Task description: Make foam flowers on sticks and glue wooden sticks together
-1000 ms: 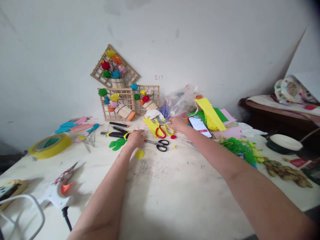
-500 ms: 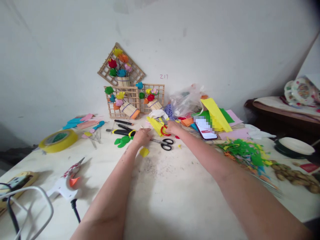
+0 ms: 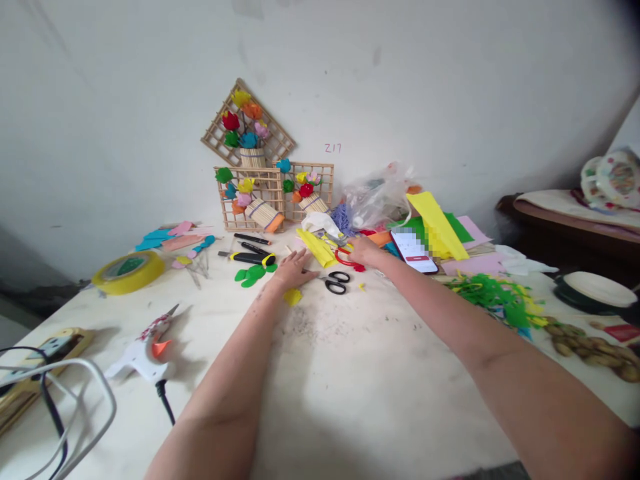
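Note:
My left hand (image 3: pixel 296 270) lies on the table with its fingers spread, over the blade end of the black-handled scissors (image 3: pixel 337 283). A yellow paper scrap (image 3: pixel 293 297) is just below it, and a yellow-and-black cutter (image 3: pixel 253 259) and green paper leaves (image 3: pixel 253 275) are to its left. Farther right, my right hand (image 3: pixel 366 251) is at the red-handled tool (image 3: pixel 345 256), fingers bent; what they hold, if anything, is too small to tell. A folded yellow paper strip (image 3: pixel 317 248) lies between the two hands.
Three wooden lattices with paper flowers (image 3: pixel 250 127) stand at the wall. Yellow tape (image 3: pixel 129 273) and a glue gun (image 3: pixel 145 350) lie left. A phone (image 3: pixel 414 252), coloured paper (image 3: pixel 440 227), green shreds (image 3: pixel 493 297) and a dark-rimmed dish (image 3: pixel 595 293) are right.
The view has shifted slightly, so things appear a little to the right. My left fingers are more spread. My right hand has moved slightly right, uncovering more of the red handle.

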A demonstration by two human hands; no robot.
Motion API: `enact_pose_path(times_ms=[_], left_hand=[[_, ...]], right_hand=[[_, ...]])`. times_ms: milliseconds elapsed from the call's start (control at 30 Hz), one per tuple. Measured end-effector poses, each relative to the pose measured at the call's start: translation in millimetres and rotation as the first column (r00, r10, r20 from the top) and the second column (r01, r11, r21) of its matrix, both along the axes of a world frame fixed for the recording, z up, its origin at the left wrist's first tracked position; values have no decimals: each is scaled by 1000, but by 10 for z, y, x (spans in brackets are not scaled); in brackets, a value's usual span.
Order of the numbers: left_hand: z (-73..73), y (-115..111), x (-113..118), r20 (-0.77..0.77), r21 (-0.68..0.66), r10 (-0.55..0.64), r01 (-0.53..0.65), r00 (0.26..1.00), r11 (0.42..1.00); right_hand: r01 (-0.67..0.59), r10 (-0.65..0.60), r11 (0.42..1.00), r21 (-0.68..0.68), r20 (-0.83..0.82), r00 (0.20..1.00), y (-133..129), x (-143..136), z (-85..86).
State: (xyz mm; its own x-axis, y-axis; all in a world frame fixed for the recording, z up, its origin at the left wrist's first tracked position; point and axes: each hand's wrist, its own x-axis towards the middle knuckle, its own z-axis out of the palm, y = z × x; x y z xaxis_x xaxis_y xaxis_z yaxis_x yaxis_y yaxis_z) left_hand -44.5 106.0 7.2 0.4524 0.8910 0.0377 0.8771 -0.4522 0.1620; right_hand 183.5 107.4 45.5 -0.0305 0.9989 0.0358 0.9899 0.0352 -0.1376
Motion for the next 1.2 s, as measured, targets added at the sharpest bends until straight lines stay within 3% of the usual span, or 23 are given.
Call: enact_pose_path(times_ms=[200,333,467,567,633,867,1100,1200], left_hand=[[-34,19,-32,23,26,64,-65,998,998],[12,100,-125,153,7,111,-113,982,994],[124,128,-244,215,37,218,-231,952,972],[145,100,-301,126,130,191,-207,973,970],[109,80,-321,56,148,194,-200,979,968],[-37,85,-369,-32,114,171,-167,985,979],[-29,71,-329,-41,87,177,-173,983,981],[-39,61,-306,-29,88,183,-180,983,980]], right_hand=[[-27,23,999,25,144,989,-139,-26,-81],[-78,56,993,88,236,970,-204,-103,-19],[-332,266,916,224,277,923,-353,-283,10],[-495,442,844,205,257,860,-507,-452,-64],[-540,494,825,168,252,832,-581,-540,-142],[-427,375,894,134,297,878,-510,-549,-295],[-184,149,979,88,306,940,-359,-467,-250],[-184,132,972,145,308,942,-311,-587,-217]])
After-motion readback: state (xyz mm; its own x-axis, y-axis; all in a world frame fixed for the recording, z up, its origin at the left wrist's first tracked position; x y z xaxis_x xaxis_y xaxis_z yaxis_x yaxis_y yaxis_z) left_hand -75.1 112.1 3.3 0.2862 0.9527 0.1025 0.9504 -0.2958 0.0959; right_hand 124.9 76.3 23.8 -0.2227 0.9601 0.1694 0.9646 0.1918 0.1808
